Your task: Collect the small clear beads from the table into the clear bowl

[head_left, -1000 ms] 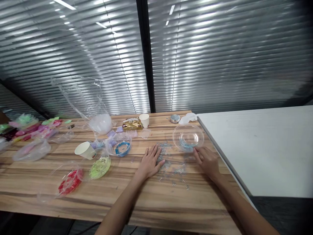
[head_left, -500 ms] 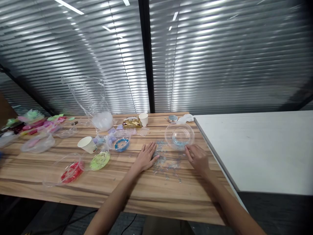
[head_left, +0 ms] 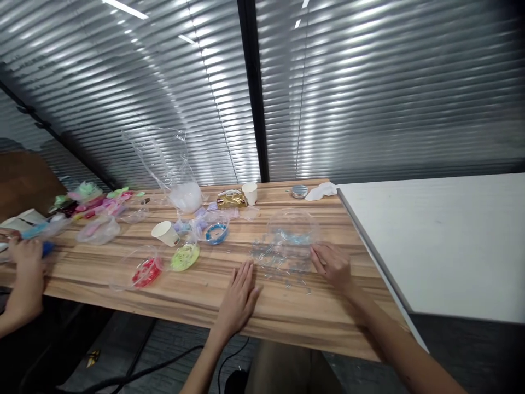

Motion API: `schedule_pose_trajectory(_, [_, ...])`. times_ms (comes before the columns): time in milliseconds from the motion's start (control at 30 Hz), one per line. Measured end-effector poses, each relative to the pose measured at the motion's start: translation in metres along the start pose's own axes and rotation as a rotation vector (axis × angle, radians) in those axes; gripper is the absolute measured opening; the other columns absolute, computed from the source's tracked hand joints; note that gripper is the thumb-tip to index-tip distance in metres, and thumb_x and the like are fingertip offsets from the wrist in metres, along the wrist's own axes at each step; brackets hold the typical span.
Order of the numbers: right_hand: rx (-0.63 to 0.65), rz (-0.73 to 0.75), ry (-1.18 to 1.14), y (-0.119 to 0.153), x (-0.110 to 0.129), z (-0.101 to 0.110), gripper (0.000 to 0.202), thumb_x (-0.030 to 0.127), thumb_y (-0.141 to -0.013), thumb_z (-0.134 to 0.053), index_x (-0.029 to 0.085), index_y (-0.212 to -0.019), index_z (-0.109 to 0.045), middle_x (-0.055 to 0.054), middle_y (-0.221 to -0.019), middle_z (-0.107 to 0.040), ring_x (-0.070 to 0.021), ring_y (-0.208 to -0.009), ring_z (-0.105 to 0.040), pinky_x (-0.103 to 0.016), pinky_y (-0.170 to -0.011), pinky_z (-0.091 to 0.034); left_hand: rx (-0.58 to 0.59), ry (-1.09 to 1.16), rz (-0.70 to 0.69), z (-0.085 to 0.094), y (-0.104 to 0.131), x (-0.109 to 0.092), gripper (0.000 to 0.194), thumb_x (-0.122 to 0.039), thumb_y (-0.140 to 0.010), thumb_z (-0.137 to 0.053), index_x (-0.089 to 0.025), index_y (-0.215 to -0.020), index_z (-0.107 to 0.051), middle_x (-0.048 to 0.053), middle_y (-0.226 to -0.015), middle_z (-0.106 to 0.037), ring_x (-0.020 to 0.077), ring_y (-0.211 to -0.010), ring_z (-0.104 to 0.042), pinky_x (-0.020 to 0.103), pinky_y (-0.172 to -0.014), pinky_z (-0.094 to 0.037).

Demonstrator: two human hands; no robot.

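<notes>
the left hand lies with its fingers stretched out and holding nothing, over the brown wood-grain tabletop, just beside a scatter of small, pale blue-grey, tube-shaped pieces. the right hand seems to pinch the near right edge of a clear, round plastic bowl, which sits at the far side of that scatter (how much it tips, i cannot tell). the step in hand looks like steadying the bowl by the loose pieces; the next move seems to call for a light pinch and a low, gentle left palm, so nothing rolls.
</notes>
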State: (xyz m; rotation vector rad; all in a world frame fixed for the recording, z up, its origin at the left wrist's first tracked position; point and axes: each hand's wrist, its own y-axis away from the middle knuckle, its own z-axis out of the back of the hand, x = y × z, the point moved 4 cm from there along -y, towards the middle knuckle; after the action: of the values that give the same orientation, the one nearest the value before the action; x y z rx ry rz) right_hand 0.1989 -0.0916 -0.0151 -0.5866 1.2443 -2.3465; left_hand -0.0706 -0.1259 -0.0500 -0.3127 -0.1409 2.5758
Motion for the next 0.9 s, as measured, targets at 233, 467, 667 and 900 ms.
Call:
schedule_pose_trajectory(233, [0.044,-0.060,0.002,0.011,-0.009,-0.009,0.016,0.017,-0.088,-0.049,0.016,-0.081,-0.064,-0.006,-0.073,-0.069,-0.0171,-0.070,-0.064,-0.028,-0.067,-0.049,0.104,0.001,-0.228,0.003,-0.023,-0.020,0.056,-0.041,-0.098,-0.031,-0.020,-0.146,-0.012,0.009,-0.150,-0.017,0.0207,-0.140,-0.009,0.047,-0.114,-0.019])
schedule_pose_trajectory(467, [0.003,-0.133,0.070,0.004,-0.015,0.005,0.021,0.021,-0.090,-0.045,0.017,-0.083,-0.065,-0.007,-0.076,-0.071,-0.0185,-0.069,-0.066,-0.029,-0.065,-0.050,0.023,0.001,-0.202,0.005,-0.011,-0.025,0.057,-0.039,-0.097,-0.033,-0.018,-0.146,-0.011,0.011,-0.150,-0.016,0.0222,-0.139,-0.011,0.046,-0.113,-0.024])
schedule_pose_trajectory(667, [0.008,-0.265,0.097,0.031,0.005,0.071,0.021,0.027,-0.091,-0.047,0.017,-0.085,-0.064,-0.007,-0.077,-0.071,-0.0200,-0.069,-0.066,-0.030,-0.063,-0.050,-0.026,-0.045,-0.124,0.009,0.042,-0.031,0.061,-0.033,-0.096,-0.037,-0.019,-0.146,-0.006,0.010,-0.148,-0.024,0.0233,-0.137,-0.020,0.044,-0.109,-0.032])
schedule_pose_trajectory(900, [0.010,-0.646,0.368,0.125,0.060,0.165,0.020,0.036,-0.084,-0.055,0.024,-0.084,-0.071,-0.003,-0.070,-0.073,-0.0209,-0.048,-0.065,-0.028,-0.039,-0.045,-0.270,0.015,-0.009,0.012,0.114,-0.032,0.054,-0.023,-0.094,-0.035,-0.025,-0.145,-0.018,0.006,-0.135,-0.046,0.0208,-0.124,-0.045,0.042,-0.102,-0.044])
